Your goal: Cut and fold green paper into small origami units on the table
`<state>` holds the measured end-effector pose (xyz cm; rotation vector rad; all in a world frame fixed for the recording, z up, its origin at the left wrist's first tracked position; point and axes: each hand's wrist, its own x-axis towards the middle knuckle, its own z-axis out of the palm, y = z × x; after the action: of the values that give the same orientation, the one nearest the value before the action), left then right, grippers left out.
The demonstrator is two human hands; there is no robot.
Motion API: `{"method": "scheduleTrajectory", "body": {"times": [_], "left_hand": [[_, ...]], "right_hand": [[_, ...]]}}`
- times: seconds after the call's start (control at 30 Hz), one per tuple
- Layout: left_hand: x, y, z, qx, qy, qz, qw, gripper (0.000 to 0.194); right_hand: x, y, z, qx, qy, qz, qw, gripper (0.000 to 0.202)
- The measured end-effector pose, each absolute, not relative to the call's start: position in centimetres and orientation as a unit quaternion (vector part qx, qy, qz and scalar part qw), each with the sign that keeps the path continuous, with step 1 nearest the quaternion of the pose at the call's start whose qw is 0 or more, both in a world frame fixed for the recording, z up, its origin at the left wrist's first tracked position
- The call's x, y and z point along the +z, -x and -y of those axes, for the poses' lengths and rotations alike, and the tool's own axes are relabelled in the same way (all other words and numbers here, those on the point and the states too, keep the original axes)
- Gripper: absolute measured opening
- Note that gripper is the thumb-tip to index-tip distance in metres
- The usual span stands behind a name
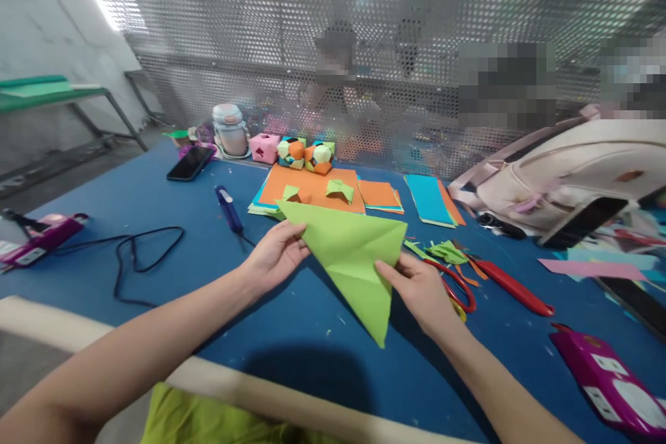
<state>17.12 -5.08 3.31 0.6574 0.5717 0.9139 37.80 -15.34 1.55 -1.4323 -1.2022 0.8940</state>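
Observation:
A lime-green sheet of paper (348,243), triangular in outline with faint creases, is held up over the blue table between both hands. My left hand (275,255) pinches its upper left edge between thumb and fingers. On the right side, my right hand (419,284) grips the sheet with the thumb on its front; its other fingers are partly hidden behind the paper. Beyond it, small green folded pieces (340,190) lie on a stack of orange paper (312,184). Red-handled scissors (460,288) and green paper scraps (447,252) lie just past my right hand.
The blue table (208,319) also carries a blue-handled tool (227,208) with a cord, a red cutter (513,286), a phone (191,164), a bottle (230,130), folded paper balls (318,157) and blue strips (429,198). A pale bag (572,159) stands against the perforated metal screen (250,35).

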Motion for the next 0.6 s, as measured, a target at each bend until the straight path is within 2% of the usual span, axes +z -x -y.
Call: {"method": "scheduleTrajectory", "body": {"times": [0.17,0.3,0.47,0.6], "left_hand": [[3.4,-16.3,5.3,0.432,-0.323,-0.227,0.811,0.018],[3.3,-15.7,5.4,0.446,-0.328,-0.233,0.799,0.015],[3.4,-15.3,5.2,0.457,-0.332,-0.241,0.789,0.012],[3.5,-15.0,5.3,0.451,-0.307,-0.228,0.807,0.012]], "right_hand": [[2.9,-39.2,16.2,0.094,0.638,0.610,0.460,0.021],[3.1,-39.4,16.3,-0.009,0.591,0.668,0.452,0.015],[3.0,-39.4,16.4,0.006,0.604,0.655,0.454,0.014],[2.5,-39.6,16.2,0.182,0.628,0.585,0.480,0.028]]}}
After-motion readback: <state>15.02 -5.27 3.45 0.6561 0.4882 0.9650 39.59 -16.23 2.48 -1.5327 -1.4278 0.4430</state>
